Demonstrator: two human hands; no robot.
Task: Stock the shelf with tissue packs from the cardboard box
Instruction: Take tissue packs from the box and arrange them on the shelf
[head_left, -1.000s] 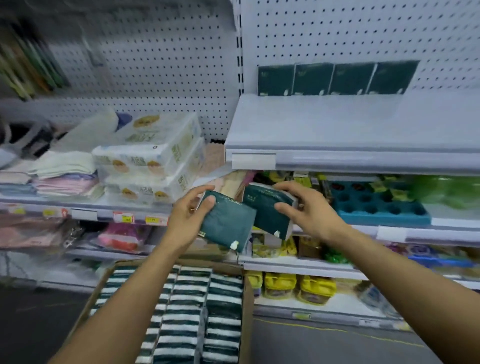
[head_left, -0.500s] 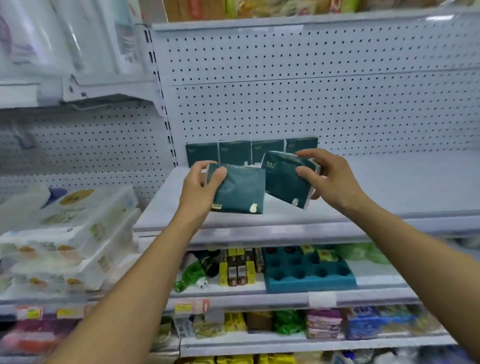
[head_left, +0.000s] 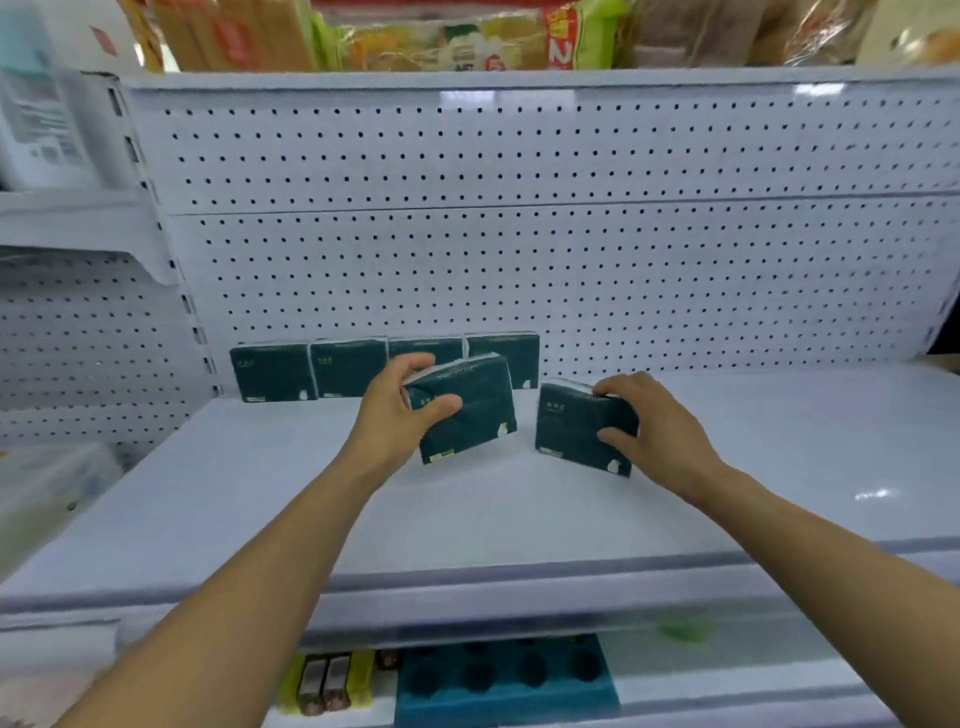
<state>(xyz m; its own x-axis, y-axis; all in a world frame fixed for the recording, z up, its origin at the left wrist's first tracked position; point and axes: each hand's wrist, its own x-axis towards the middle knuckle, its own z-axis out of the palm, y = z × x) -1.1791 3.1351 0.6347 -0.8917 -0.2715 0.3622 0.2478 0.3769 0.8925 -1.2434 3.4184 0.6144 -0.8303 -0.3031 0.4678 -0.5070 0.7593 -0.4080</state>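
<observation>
Head view: the left hand (head_left: 387, 410) grips one tilted tissue pack (head_left: 465, 410) above the shelf (head_left: 260, 499); the right hand (head_left: 647, 426) grips another pack (head_left: 576, 428) just right of it. Pushed carelessly, either could topple the back row (head_left: 311, 370) against the far pegboard (head_left: 519, 270).

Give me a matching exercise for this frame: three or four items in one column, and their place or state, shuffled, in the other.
Column one:
1. left hand
2. right hand
3. row of four packs
4. blue tray

Column two:
A. on the shelf below
B. stands against the pegboard
C. holds a tilted pack in front of the row
D. holds a pack to the right of the row

Pairs: 1-C, 2-D, 3-B, 4-A
</observation>
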